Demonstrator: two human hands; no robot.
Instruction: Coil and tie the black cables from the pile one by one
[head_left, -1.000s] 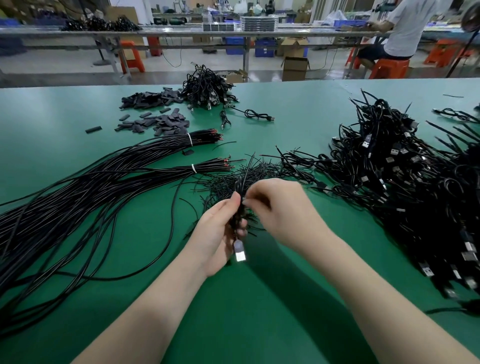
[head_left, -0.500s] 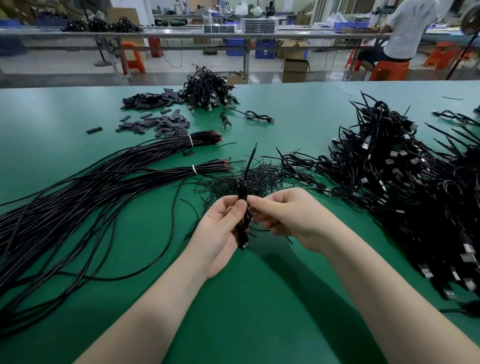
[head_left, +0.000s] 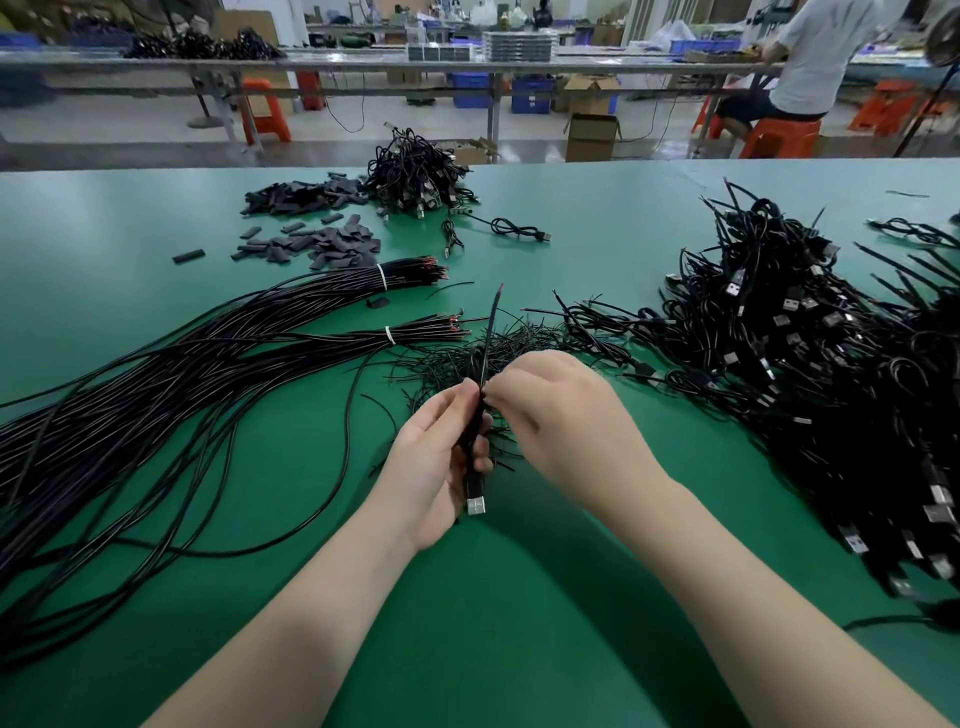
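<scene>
I see my left hand (head_left: 441, 457) gripping 1 coiled cable (head_left: 474, 441) above the desk (head_left: 519, 597) centre; my right hand (head_left: 566, 415) pinches its tie; the pile (head_left: 831, 389) lies at the right edge.

Two bare forearms and hands, no sleeves in view.
Left hand (head_left: 434, 467) and right hand (head_left: 566, 421) without gloves, rings, watch or wristband; short, unpainted nails on visible fingertips; forearms uncovered to frame edge.
</scene>
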